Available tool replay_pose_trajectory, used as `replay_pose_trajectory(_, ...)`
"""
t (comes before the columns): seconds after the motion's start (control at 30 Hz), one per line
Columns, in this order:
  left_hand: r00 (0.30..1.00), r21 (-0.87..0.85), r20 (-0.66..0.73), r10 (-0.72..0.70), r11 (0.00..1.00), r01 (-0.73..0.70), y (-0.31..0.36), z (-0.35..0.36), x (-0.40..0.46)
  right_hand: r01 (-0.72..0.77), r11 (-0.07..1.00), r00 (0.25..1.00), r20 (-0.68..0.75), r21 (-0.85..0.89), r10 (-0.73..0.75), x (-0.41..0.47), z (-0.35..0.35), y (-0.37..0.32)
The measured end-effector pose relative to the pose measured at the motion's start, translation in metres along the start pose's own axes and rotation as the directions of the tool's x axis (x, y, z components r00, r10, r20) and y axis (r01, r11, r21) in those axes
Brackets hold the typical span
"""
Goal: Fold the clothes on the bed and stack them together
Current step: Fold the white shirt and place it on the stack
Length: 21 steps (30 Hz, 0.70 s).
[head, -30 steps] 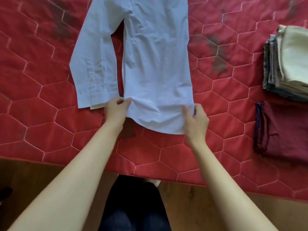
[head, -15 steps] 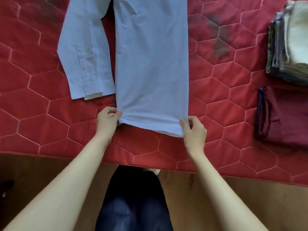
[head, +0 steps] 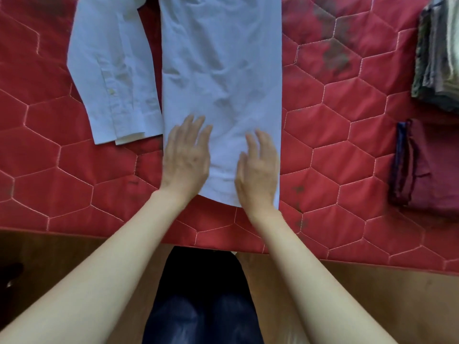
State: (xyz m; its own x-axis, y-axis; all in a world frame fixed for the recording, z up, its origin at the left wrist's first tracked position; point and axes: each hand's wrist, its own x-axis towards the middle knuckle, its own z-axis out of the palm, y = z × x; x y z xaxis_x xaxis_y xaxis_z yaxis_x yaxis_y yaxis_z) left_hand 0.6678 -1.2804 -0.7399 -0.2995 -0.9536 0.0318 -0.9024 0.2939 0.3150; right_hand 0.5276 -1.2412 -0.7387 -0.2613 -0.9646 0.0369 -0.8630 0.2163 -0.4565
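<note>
A light blue shirt (head: 221, 70) lies flat on the bed (head: 335, 150), which is covered by a red quilt stitched in hexagons. The body of the shirt is folded into a long narrow strip running away from the person, with its hem near the bed's front edge. One sleeve (head: 111, 70) lies just beside the strip on the left, cuff pointing toward the person.

Both hands lie palm down on the lower end of the strip. The left hand (head: 186, 160) has its fingers straight and slightly spread, resting on the strip's left edge, partly over the quilt. The right hand (head: 258, 170) sits near the strip's right edge, fingers extended and a little apart; they are blurred, so whether they press the cloth or hover just above it cannot be told. Neither hand grips anything.

At the far right of the bed a stack of folded clothes (head: 437, 58) in grey and beige lies, and nearer the front edge a folded maroon garment (head: 432, 167), well apart from the shirt
</note>
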Motion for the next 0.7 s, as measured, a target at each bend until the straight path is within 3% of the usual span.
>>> replay_pose_trajectory(0.1,0.964,0.111,0.263,-0.025,0.994,-0.005,-0.005,0.030,0.019,0.113,0.991,0.972,0.215,-0.073,-0.095,0.019,0.036,-0.019)
replay_pose_trajectory(0.17,0.948,0.158,0.289,-0.131,0.984,0.088,-0.023,0.044,0.013,0.169,0.971,0.939,0.326,-0.172,-0.106,0.016,0.051,-0.005)
replay_pose_trajectory(0.3,0.942,0.205,0.218,-0.254,0.956,0.211,-0.046,0.043,-0.014,0.092,0.955,0.973,0.231,-0.283,-0.025,-0.023,0.038,0.047)
replay_pose_trajectory(0.43,0.915,0.261,0.227,-0.333,0.926,0.272,-0.033,0.033,-0.011,0.001,0.951,0.977,0.204,-0.309,0.065,-0.037,0.020,0.052)
replay_pose_trajectory(0.6,0.997,0.184,0.060,-0.047,0.982,0.036,-0.018,0.017,0.065,0.139,0.979,0.980,0.160,-0.151,-0.115,0.060,0.031,0.006)
replay_pose_trajectory(0.7,0.997,0.190,0.076,-0.034,0.982,0.019,-0.030,0.023,0.133,0.203,0.968,0.964,0.205,-0.149,-0.170,0.134,0.055,-0.025)
